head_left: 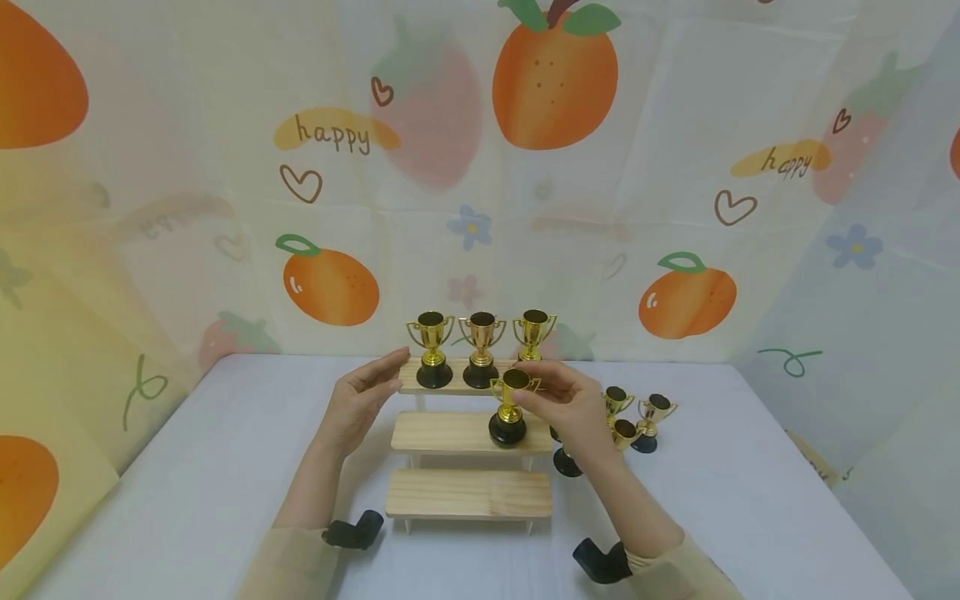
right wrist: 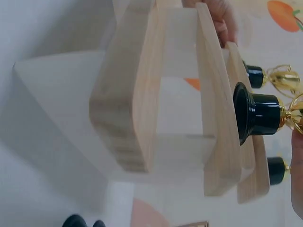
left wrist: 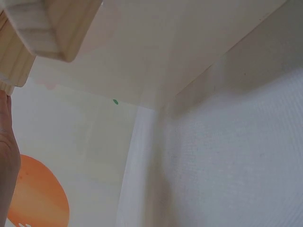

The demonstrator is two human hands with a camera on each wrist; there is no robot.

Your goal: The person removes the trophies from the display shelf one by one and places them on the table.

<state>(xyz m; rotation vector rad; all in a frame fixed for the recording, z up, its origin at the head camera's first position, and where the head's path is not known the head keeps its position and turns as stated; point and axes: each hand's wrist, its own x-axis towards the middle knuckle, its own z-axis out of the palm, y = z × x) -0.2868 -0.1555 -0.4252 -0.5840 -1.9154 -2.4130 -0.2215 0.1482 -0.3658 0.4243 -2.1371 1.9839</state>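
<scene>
My right hand (head_left: pixel 573 408) pinches a small gold trophy cup (head_left: pixel 507 428) with a black base. That cup hangs close over the right part of the middle step of a three-step wooden stand (head_left: pixel 457 493). In the right wrist view the cup's black base (right wrist: pixel 265 114) is right at the middle board, its underside rim partly showing. My left hand (head_left: pixel 360 407) rests at the left end of the top step, fingers fairly straight. Three more trophy cups (head_left: pixel 482 337) stand in a row on that top step, the right one partly hidden by my right hand.
On the white table (head_left: pixel 225 492), right of the stand, several other trophy cups (head_left: pixel 655 410) stand close together, partly behind my right hand and forearm. A fruit-patterned cloth (head_left: pixel 435 250) hangs behind the table. The lowest step is bare wood.
</scene>
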